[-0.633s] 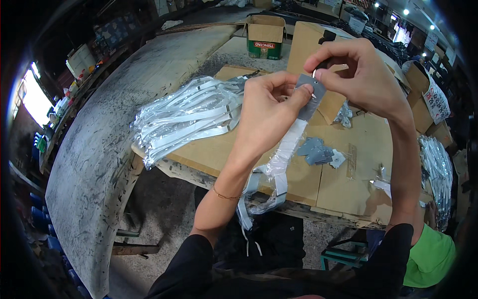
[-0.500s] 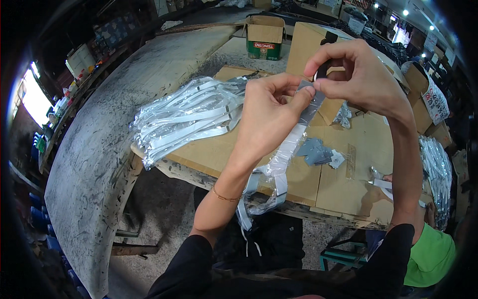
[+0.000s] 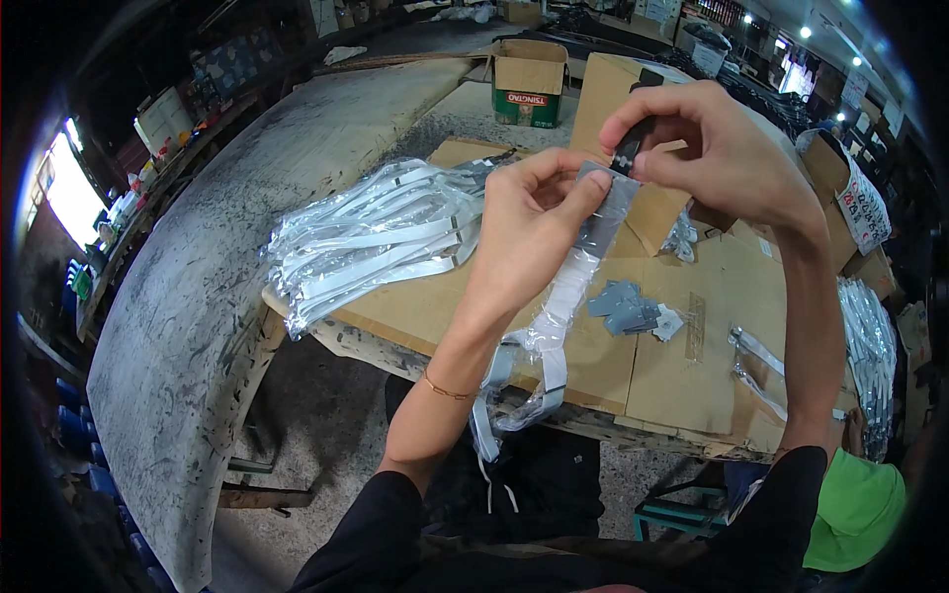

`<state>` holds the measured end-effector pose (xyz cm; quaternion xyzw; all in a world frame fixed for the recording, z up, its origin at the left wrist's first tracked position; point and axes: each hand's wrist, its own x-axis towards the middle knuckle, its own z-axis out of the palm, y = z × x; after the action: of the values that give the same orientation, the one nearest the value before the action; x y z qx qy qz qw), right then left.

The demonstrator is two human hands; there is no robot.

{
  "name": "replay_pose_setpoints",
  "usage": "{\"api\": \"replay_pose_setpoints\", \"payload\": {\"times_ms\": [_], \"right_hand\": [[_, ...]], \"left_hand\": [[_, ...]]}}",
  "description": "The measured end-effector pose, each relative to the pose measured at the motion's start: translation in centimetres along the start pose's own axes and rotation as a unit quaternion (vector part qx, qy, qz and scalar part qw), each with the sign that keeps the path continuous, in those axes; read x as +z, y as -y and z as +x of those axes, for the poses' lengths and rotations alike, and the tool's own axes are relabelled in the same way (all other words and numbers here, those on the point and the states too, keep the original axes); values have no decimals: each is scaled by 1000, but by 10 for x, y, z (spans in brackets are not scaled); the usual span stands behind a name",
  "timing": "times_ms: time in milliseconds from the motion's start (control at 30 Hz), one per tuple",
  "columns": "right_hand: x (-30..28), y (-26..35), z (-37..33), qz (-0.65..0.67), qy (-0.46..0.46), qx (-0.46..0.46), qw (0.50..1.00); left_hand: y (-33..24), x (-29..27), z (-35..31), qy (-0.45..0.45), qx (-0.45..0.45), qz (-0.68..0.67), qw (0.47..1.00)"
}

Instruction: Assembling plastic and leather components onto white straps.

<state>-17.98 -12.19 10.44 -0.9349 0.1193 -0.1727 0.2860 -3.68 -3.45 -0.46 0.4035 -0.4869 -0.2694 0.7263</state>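
My left hand [image 3: 537, 229] pinches the top of a clear plastic sleeve [image 3: 568, 294] between thumb and fingers. A grey card shows at the sleeve's top, and a white strap inside it hangs in loops past the table's front edge. My right hand [image 3: 707, 148] is closed round a slim black piece [image 3: 627, 148], whose lower end meets the top of the sleeve. I cannot make out exactly what this piece is. Left of my hands lies a pile of bagged white straps [image 3: 376, 232]. Grey cards [image 3: 628, 308] lie loose on the cardboard right of the sleeve.
Flattened cardboard [image 3: 662, 381] covers the worktable. An open carton [image 3: 527, 94] stands at the back, and a grey, stained table [image 3: 188, 247] stretches along the left. At right are a person's green sleeve [image 3: 855, 514], another strap [image 3: 759, 361] and more bagged straps [image 3: 866, 366].
My right hand and the black piece have shifted slightly, and more of that piece shows above the sleeve. At right, the other person's hand has drawn away from the strap on the cardboard.
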Motion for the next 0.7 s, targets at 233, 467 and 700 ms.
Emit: {"api": "replay_pose_setpoints", "payload": {"times_ms": [233, 467, 700], "right_hand": [[1, 8, -3, 11, 15, 13, 1000], [4, -2, -2, 61, 43, 4, 997], [10, -3, -3, 73, -1, -50, 996]], "left_hand": [[0, -2, -1, 7, 7, 10, 1000], [-6, -4, -7, 26, -9, 22, 999], [-9, -10, -10, 35, -7, 17, 999]]}}
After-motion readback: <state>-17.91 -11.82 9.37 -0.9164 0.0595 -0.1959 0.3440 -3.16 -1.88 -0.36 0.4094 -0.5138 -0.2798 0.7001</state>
